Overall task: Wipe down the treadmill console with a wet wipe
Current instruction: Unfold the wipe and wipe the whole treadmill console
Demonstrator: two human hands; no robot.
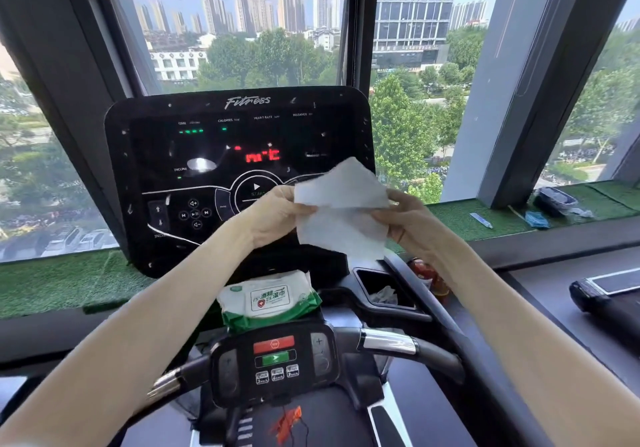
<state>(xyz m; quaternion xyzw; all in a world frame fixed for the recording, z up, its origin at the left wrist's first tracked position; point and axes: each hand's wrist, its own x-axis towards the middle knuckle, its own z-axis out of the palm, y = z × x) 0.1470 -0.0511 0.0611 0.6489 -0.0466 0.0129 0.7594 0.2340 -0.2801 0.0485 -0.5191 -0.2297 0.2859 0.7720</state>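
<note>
Orange clip (289,420) on a cord hangs nearest you, below the small control panel (275,363) set in the middle of the handlebar (388,342). That panel carries a red button above a green one. Just beyond it lies a green-and-white wipe pack (268,299), resting at the foot of the console. To the right of the pack, a black tray (367,280) holds a crumpled white scrap (384,295).

Your bare arms reach forward over all of this. Your left hand (277,214) pinches the left edge of the wipe (343,211), and your right hand (405,221) pinches its right edge, fingers curled on the sheet. You hold the wipe stretched between both hands, partly unfolded with a crease across its middle, in front of the console's lower right part. Whether it touches the console cannot be told.

Behind it, the console (239,141) stands upright, black and glossy, with red digits lit at its centre and small green marks above. Your left hand and the wipe partly hide its round start button.

Farther off, a green turf sill (52,284) runs along the window (415,65). On its right stretch lie a blue tube (481,220) and a dark bundle (554,200). Trees and tower blocks show through the glass.
</note>
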